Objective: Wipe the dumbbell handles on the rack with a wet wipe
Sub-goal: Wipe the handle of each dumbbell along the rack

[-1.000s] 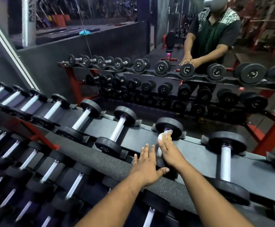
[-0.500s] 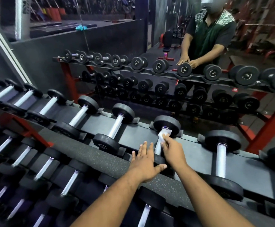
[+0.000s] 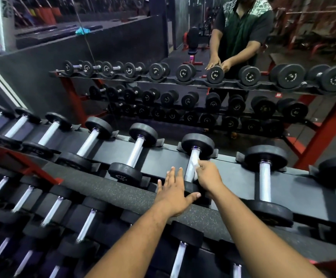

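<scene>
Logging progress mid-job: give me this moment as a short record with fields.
right hand: holds the wet wipe against a dumbbell handle
left hand: fingers straight, resting on that dumbbell's near head
place: top shelf of the rack
next dumbbell to the right: untouched
behind: mirror reflection of the person

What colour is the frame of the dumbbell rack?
Red, on the rack frame, seen in the head view.

We see a dim, unevenly lit scene. Chrome dumbbell handles [image 3: 135,152] show bluish-white glare. Wide-angle distortion bends the edges; the background appears soft.
</scene>
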Demonstrator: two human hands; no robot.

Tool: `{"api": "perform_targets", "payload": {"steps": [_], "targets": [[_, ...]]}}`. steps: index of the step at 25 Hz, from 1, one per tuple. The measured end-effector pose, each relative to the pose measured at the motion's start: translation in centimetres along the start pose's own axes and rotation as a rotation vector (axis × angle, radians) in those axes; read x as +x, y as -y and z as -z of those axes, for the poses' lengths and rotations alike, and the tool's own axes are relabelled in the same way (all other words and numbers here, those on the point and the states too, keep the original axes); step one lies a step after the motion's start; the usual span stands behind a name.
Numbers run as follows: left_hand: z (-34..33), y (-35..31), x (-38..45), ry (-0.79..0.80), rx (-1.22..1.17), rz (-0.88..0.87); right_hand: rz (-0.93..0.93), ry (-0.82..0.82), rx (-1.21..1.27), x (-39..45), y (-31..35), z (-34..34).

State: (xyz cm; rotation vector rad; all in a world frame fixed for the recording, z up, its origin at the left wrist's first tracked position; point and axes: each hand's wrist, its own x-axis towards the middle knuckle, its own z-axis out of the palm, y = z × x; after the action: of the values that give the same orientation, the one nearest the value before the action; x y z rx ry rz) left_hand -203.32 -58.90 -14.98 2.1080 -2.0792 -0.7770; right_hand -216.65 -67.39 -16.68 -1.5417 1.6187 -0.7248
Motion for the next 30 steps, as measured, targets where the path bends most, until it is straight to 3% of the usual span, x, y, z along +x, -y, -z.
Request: {"api": "perform_targets", "payload": {"steps": [3,6,8,11,15,19,24,28,30], "targets": [[0.2,0.1,0.3,-0.001,-0.006,-0.005,-0.04,0.244,0.063,-0.9,-1.4,0.9],[0.0,0.0,0.1,-0.011,0.002,-0.01,-0.165,0.008,0.43,0.8,-0.8,0.5],[0.0,-0.1,0.0,-0.018,0.006,-0.008,-0.155,-0.129,0.43,2.6,0.0,0.0],[-0.1,0.0,0.2,-0.013,0.002,-0.008,-0.18,-0.06,0.391,2.5,-0.4,-0.8],[-0.4,0.2,0.4,-0.041,0.001,-0.02,-0.312,0.259,0.577,0.7,-1.4,0.1],[-0.3,0.0,0.1,-0.045,0.011,-0.02,-0.435,0.096,1.034,4.6,1.5,0.9],[-0.5,0.2,0.1,-0.05,0.01,-0.027,-0.421,0.416,0.799,2.3,-0.4,0.1],[-0.3,0.2,0.1,-0.048,-0.004,-0.025,-0.444,0.254,0.991,5.2,1.8,0.5],[-0.2,0.0,0.0,-0.038,-0.006,-0.019,-0.438,0.318,0.892,4.0,1.4,0.0]]}}
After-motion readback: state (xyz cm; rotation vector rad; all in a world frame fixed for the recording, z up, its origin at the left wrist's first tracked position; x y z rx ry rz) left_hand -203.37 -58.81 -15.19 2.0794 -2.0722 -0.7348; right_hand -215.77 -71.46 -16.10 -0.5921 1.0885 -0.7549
